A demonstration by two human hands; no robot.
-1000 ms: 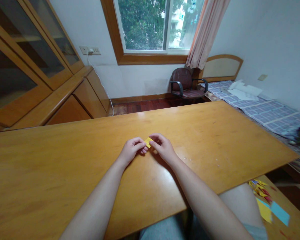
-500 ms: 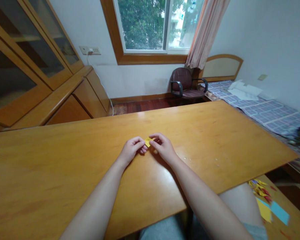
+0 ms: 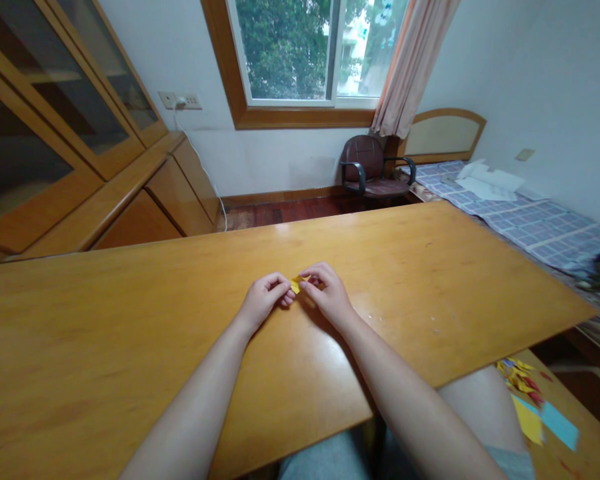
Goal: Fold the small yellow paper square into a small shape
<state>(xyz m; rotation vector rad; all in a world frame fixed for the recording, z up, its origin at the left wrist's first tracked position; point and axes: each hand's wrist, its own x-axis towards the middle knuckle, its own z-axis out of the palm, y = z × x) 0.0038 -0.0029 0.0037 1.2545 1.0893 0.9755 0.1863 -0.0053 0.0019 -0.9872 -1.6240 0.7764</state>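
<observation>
A small piece of folded yellow paper (image 3: 295, 285) is held between my two hands, just above the wooden table (image 3: 145, 313). My left hand (image 3: 267, 297) pinches its left side between thumb and fingers. On the other side, my right hand (image 3: 326, 292) grips the paper's right edge with thumb and fingertips. The fingers cover part of the paper, so its full shape is hidden.
Tiny white scraps (image 3: 375, 317) lie on the table to the right. Lower right, a bench (image 3: 587, 460) carries folded yellow and red paper pieces (image 3: 520, 379), a yellow sheet (image 3: 529, 420) and a blue sheet (image 3: 560, 425). An armchair (image 3: 365, 163) stands beyond the table.
The yellow paper's right part has been lifted and bent by my right fingers, which have shifted slightly upward. My left hand stays in place.
</observation>
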